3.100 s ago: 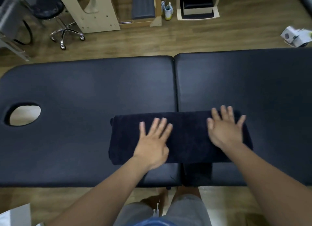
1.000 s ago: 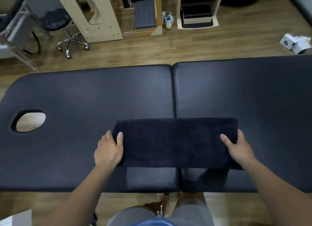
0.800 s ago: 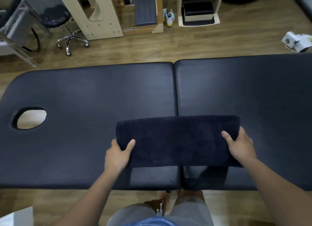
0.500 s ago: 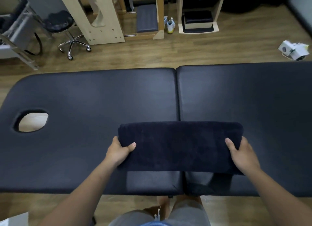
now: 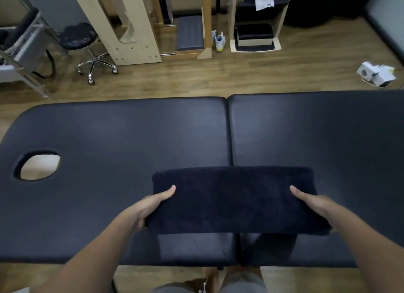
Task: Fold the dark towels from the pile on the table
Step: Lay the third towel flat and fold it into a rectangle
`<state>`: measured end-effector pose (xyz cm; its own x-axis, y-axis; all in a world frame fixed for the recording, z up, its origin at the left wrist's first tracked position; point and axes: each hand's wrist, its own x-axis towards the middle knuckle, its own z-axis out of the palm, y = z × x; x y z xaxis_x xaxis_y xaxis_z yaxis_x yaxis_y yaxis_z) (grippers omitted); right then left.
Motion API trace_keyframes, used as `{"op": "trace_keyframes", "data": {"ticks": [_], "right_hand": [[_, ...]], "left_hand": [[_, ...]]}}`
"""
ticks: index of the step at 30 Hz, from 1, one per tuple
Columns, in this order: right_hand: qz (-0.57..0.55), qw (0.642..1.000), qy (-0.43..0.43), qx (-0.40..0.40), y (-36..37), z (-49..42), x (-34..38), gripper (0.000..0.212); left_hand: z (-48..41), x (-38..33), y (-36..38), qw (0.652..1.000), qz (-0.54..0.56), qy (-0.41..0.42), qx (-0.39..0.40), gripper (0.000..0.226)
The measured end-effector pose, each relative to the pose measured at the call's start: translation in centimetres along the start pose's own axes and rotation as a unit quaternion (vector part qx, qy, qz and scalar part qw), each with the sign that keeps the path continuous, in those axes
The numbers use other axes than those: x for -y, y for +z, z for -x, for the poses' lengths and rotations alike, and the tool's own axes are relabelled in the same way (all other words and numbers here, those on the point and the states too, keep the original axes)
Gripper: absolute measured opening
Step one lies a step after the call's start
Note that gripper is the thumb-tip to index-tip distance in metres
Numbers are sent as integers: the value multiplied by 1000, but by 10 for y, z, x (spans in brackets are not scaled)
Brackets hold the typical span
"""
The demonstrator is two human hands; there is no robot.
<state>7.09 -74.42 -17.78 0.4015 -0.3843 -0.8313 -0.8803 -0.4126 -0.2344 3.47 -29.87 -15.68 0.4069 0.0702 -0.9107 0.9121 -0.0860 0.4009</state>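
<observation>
While both forearms reach in from the bottom edge, the left hand [image 5: 150, 205] grips the left end of the towel [image 5: 234, 201] and the right hand [image 5: 314, 205] grips the right end. Each thumb lies straight on top of the cloth, pointing inward. The other fingers are tucked under the ends and hidden, so I cannot tell how far they curl.

Folded into a long dark band, the towel lies across the near part of the table [image 5: 122, 135], straddling the seam between its two padded halves. Its near edge looks raised a little off the padding, with a dark shade below it, while the far edge seems to rest on the surface.

Further left, an oval hole [image 5: 37, 164] opens through the table, and pale floor shows in it.

Beyond the table is a wood floor. A stool [image 5: 87, 50] on a chrome wheeled base stands at the far left. Just right of it is a pale wooden panel [image 5: 122, 23] with a cut-out. A pair of shoes [image 5: 218, 40] sits near the middle, and a white box [image 5: 376, 74] lies at the far right.
</observation>
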Motion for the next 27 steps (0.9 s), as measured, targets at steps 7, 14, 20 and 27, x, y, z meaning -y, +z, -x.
{"op": "trace_keyframes", "data": {"ticks": [7,14,20,27], "right_hand": [[-94,992,-3,83,-14,1,-12,108],[-248,966,-2,69,12,45,-77,51],[-266,963,-23,38,10,66,-90,31],[-240,969,-50,-27,7,79,-122,31]], "left_hand": [[7,21,11,997,69,35,-20,57],[1,22,-6,997,53,34,54,42],[1,18,-3,997,40,44,44,42],[34,9,17,995,20,99,19,38]]}}
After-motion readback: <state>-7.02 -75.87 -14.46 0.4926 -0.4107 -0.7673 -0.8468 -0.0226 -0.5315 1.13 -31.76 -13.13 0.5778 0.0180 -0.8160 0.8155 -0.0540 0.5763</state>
